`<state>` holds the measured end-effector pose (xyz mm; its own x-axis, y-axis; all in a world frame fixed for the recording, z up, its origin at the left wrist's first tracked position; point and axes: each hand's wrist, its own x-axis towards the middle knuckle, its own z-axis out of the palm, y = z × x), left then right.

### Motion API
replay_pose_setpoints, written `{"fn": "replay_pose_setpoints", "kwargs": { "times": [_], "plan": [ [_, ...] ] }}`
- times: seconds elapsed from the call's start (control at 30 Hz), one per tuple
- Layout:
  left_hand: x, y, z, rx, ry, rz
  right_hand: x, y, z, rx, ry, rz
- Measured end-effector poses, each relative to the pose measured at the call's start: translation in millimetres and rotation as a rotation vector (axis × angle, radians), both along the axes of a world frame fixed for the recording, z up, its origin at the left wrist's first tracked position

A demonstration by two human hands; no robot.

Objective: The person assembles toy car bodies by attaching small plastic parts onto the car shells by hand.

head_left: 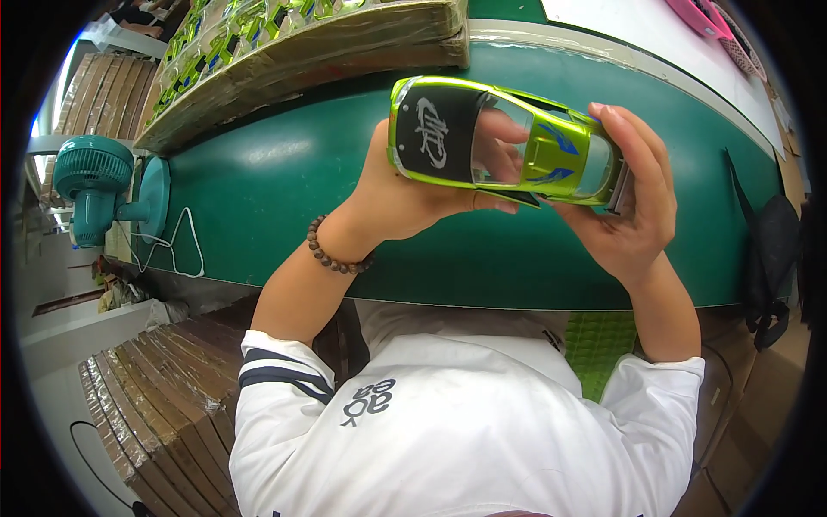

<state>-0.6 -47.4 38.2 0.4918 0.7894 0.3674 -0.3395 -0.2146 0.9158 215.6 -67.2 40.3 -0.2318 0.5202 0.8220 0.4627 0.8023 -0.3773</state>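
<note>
Two hands on it: left hand (405, 194) cups the hood end, fingers curled under; right hand (633, 202) clamps the tail. Green car shell (508, 142) hangs above the green belt (284, 172) at one o'clock. Looks light, hollow, glossy and slick, so best gripped by the edges. Fan (95, 185) at nine o'clock, stacked trays (284, 47) at eleven; nothing blocks.
</note>
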Motion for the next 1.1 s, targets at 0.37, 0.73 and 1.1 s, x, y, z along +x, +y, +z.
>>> {"fn": "replay_pose_setpoints", "kwargs": {
  "times": [0.37,0.73,1.1],
  "plan": [
    [1.1,-4.5,14.3,-0.306,-0.135,-0.134,6.6,1.8,0.7,-1.524,0.834,0.690],
    [8.1,-1.4,13.3,-0.349,0.071,0.106,-2.4,5.2,-9.3,-0.488,0.286,-0.015],
    [9.8,-0.8,2.8,-0.346,0.005,0.022,1.1,0.2,-3.6,0.164,-0.063,-0.227]
  ]
}}
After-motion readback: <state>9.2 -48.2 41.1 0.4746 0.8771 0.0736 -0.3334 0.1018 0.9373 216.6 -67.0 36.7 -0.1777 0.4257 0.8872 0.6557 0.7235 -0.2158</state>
